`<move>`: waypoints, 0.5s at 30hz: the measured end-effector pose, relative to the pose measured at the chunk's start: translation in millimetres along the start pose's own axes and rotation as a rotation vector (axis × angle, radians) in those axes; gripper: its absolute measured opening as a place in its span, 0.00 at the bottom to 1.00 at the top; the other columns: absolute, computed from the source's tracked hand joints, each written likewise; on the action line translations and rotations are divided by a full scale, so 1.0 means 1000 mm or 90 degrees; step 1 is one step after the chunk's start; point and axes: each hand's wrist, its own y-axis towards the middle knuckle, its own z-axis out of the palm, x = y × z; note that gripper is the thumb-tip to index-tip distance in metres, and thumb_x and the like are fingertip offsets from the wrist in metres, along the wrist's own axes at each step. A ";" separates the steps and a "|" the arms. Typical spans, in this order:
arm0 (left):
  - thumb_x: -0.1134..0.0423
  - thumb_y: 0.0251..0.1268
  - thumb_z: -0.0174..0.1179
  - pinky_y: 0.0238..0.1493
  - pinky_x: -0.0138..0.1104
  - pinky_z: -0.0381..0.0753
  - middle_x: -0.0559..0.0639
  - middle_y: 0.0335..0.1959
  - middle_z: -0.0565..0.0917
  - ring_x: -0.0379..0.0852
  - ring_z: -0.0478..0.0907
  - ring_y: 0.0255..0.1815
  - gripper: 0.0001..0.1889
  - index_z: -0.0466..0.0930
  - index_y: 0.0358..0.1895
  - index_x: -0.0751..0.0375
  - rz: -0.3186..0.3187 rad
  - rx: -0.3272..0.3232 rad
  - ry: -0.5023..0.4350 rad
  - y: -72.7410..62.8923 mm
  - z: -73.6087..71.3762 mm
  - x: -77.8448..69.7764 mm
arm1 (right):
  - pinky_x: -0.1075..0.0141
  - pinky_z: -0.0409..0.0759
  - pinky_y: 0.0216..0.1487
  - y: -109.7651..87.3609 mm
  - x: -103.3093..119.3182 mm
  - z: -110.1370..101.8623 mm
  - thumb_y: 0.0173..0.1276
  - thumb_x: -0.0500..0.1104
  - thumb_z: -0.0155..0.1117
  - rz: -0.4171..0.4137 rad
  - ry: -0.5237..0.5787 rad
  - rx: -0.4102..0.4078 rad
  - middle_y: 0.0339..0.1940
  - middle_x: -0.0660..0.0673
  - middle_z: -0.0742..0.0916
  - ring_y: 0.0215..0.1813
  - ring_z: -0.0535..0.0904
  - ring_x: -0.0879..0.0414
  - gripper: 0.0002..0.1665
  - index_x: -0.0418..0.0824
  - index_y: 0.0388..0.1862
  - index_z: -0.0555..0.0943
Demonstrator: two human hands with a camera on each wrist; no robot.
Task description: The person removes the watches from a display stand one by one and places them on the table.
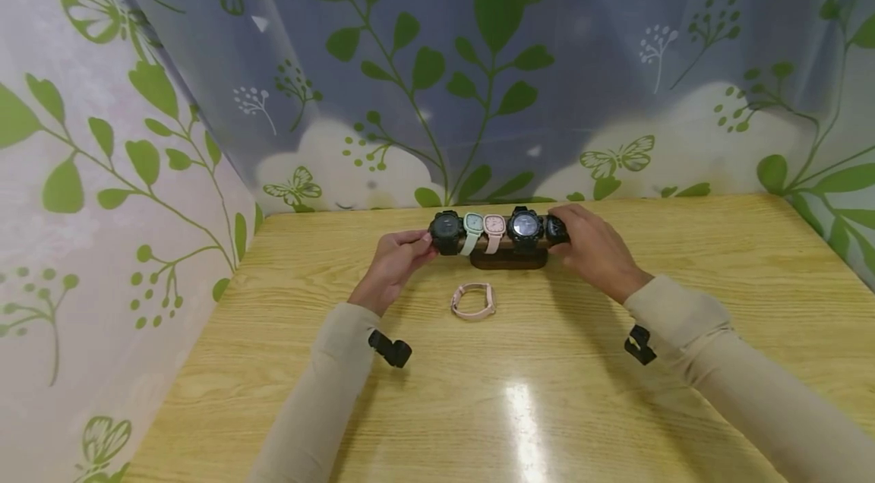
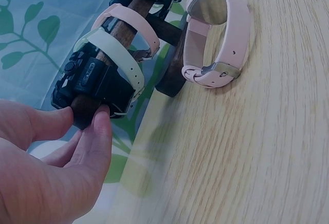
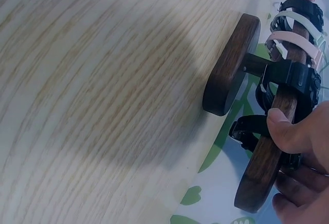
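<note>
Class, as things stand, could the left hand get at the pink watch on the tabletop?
Probably yes: nothing visible blocks the short way from the left hand to the loose pink watch. However, that hand pinches one end of the wooden watch stand, so it would likely need to let go first.

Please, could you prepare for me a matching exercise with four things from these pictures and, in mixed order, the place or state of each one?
Things
1. Mint-green watch
2. Loose pink watch
3. Left hand
4. Wooden base

Places or states
A. Pinching one end of the wooden bar
B. On the table, in front of the base
C. Dark brown, below the bar
D. On the bar, between a black watch and the other pink watch

Right pairs: 1-D; 2-B; 3-A; 4-C
</note>
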 end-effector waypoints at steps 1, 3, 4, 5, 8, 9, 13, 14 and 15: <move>0.72 0.77 0.54 0.55 0.32 0.83 0.66 0.64 0.76 0.49 0.82 0.52 0.19 0.73 0.67 0.75 0.000 0.001 -0.001 0.000 0.000 0.000 | 0.41 0.81 0.56 -0.001 -0.001 0.000 0.62 0.31 0.75 -0.001 -0.001 -0.003 0.61 0.28 0.79 0.57 0.79 0.34 0.35 0.24 0.66 0.72; 0.72 0.77 0.54 0.55 0.32 0.83 0.66 0.64 0.76 0.49 0.82 0.52 0.19 0.73 0.67 0.75 0.000 0.002 0.000 0.000 0.000 0.000 | 0.41 0.82 0.54 -0.002 -0.003 -0.001 0.62 0.31 0.75 -0.001 -0.003 -0.009 0.61 0.28 0.79 0.56 0.79 0.34 0.34 0.25 0.65 0.73; 0.72 0.77 0.54 0.56 0.32 0.83 0.66 0.64 0.76 0.48 0.82 0.51 0.19 0.73 0.67 0.75 -0.001 0.002 0.000 0.000 0.000 0.000 | 0.41 0.82 0.53 -0.002 -0.004 -0.001 0.61 0.31 0.75 0.000 -0.004 -0.012 0.61 0.28 0.79 0.56 0.79 0.34 0.34 0.25 0.65 0.73; 0.72 0.78 0.54 0.56 0.32 0.83 0.66 0.64 0.76 0.48 0.82 0.51 0.20 0.73 0.67 0.75 -0.001 0.002 0.001 0.000 0.000 0.000 | 0.41 0.82 0.53 -0.003 -0.005 -0.001 0.61 0.31 0.75 0.001 -0.005 -0.015 0.61 0.28 0.79 0.56 0.80 0.34 0.34 0.25 0.65 0.73; 0.71 0.77 0.54 0.57 0.33 0.83 0.65 0.64 0.76 0.48 0.83 0.50 0.20 0.73 0.67 0.74 -0.004 0.002 0.002 0.000 -0.001 -0.001 | 0.41 0.83 0.51 -0.005 -0.008 -0.003 0.61 0.31 0.76 0.008 -0.007 -0.020 0.60 0.27 0.79 0.54 0.80 0.33 0.34 0.25 0.64 0.73; 0.71 0.77 0.54 0.58 0.34 0.82 0.65 0.64 0.76 0.48 0.83 0.50 0.20 0.73 0.68 0.74 -0.004 0.002 0.002 0.000 -0.001 -0.001 | 0.40 0.82 0.52 -0.005 -0.010 -0.004 0.61 0.32 0.76 0.010 -0.007 -0.021 0.61 0.27 0.79 0.55 0.80 0.33 0.34 0.25 0.65 0.73; 0.71 0.77 0.55 0.59 0.35 0.82 0.65 0.65 0.76 0.49 0.82 0.52 0.20 0.72 0.68 0.74 -0.006 0.004 0.003 0.001 -0.001 -0.001 | 0.40 0.81 0.54 -0.008 -0.014 -0.007 0.61 0.31 0.76 0.024 -0.002 -0.018 0.61 0.26 0.78 0.56 0.79 0.32 0.35 0.25 0.65 0.72; 0.71 0.77 0.55 0.59 0.35 0.82 0.65 0.65 0.76 0.50 0.82 0.53 0.20 0.72 0.68 0.74 -0.006 0.005 0.004 0.001 -0.001 -0.001 | 0.39 0.81 0.55 -0.009 -0.015 -0.008 0.61 0.31 0.76 0.028 -0.002 -0.016 0.61 0.26 0.78 0.56 0.78 0.32 0.35 0.24 0.65 0.72; 0.71 0.77 0.55 0.59 0.35 0.82 0.65 0.65 0.76 0.50 0.82 0.53 0.20 0.73 0.68 0.74 -0.007 0.004 0.004 0.001 -0.001 0.000 | 0.39 0.80 0.55 -0.010 -0.017 -0.009 0.61 0.31 0.76 0.031 -0.002 -0.013 0.61 0.26 0.78 0.57 0.78 0.32 0.36 0.24 0.65 0.72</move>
